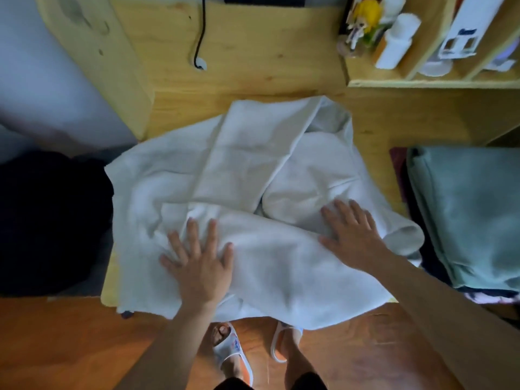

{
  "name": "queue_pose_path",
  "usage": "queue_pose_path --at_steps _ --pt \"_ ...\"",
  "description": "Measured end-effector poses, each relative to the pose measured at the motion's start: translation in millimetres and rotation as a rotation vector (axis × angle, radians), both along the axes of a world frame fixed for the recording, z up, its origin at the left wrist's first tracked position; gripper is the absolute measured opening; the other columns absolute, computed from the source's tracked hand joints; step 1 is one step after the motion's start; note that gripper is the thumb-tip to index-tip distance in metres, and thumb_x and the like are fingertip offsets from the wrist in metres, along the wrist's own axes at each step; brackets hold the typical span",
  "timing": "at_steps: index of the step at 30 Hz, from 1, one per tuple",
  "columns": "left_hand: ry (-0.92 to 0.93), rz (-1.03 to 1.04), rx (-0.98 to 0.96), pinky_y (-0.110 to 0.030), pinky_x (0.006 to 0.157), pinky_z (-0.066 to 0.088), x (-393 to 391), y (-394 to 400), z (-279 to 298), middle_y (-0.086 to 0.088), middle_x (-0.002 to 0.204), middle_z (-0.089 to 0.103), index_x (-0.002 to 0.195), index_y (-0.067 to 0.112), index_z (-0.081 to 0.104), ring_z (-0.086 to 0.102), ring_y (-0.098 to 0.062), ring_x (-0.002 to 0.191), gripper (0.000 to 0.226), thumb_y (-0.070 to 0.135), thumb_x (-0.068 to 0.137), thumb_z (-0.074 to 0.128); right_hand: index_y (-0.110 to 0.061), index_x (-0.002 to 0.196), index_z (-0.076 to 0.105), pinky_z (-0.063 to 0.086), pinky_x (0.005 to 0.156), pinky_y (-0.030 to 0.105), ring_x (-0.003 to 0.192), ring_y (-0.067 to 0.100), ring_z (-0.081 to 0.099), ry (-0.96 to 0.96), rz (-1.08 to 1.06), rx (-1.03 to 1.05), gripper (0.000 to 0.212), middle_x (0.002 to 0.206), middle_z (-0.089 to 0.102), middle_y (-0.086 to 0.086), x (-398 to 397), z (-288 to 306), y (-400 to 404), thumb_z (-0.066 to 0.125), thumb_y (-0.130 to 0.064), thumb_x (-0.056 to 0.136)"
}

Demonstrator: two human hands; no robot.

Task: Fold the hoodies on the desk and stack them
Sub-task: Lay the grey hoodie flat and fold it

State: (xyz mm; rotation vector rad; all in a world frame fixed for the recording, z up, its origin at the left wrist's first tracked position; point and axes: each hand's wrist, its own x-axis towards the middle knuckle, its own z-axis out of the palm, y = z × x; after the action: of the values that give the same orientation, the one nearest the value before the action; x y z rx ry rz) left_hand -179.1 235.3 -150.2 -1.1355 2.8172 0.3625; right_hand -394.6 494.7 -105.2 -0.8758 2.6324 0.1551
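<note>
Both forearms are bare, with no sleeve in view up to the picture's edge; the left hand (198, 264) and right hand (353, 235) carry no ring, watch or glove; on the feet are white open-toed slippers (232, 351) with orange soles, the left one bearing a small coloured print on its strap; dark clothing shows at the bottom edge.
</note>
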Motion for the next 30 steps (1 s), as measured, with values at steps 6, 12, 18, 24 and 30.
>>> queue_pose_path --at_steps 6,12,18,24,30 --pt "-0.031 -0.101 -0.051 -0.081 0.11 0.011 -12 -25 -3 0.001 0.169 0.018 0.154 0.044 0.038 0.012 -0.048 0.151 0.068 0.071 0.091 0.038 -0.027 0.155 0.032 0.026 0.112 0.063 0.147 0.04 0.025 0.111 -0.104 -0.041 0.075 0.165 0.025 0.001 13 -25 8 0.032 -0.066 0.091" --pt "0.021 -0.359 -0.132 -0.08 0.108 0.019 -56 -79 -5 -0.001 0.166 0.027 0.152 0.041 0.043 0.019 -0.047 0.149 0.07 0.067 0.088 0.047 -0.028 0.156 0.03 0.027 0.113 0.06 0.148 0.038 0.023 0.099 -0.281 -0.089 0.08 0.166 0.022 0.0 49 -27 14 0.03 -0.071 0.089" --pt "0.004 -0.494 -0.146 -0.077 0.107 0.026 -108 -111 -8 0.0 0.167 0.027 0.153 0.04 0.04 0.016 -0.046 0.152 0.07 0.068 0.09 0.042 -0.036 0.159 0.009 0.013 0.119 0.059 0.153 0.031 0.0 0.005 -0.48 -0.067 0.079 0.168 0.0 -0.006 64 -28 2 0.028 -0.074 0.092" --pt "-0.114 -0.222 0.022 -0.069 0.119 0.006 -48 -85 6 0.0 0.172 0.001 0.159 0.047 0.015 -0.002 -0.04 0.156 0.066 0.067 0.097 0.017 -0.037 0.159 0.002 0.003 0.121 0.059 0.154 0.032 -0.009 -0.071 -0.406 -0.031 0.08 0.168 -0.008 -0.006 43 -20 0 0.026 -0.073 0.092" --pt "0.106 0.456 0.155 -0.057 0.118 0.026 85 -70 47 -0.022 0.159 0.03 0.153 0.02 0.04 0.029 -0.045 0.144 0.061 0.043 0.099 0.055 -0.011 0.121 0.06 0.037 0.098 0.046 0.116 0.034 0.048 0.115 -0.462 -0.5 0.033 0.126 0.055 0.013 104 27 6 0.053 -0.028 0.094"
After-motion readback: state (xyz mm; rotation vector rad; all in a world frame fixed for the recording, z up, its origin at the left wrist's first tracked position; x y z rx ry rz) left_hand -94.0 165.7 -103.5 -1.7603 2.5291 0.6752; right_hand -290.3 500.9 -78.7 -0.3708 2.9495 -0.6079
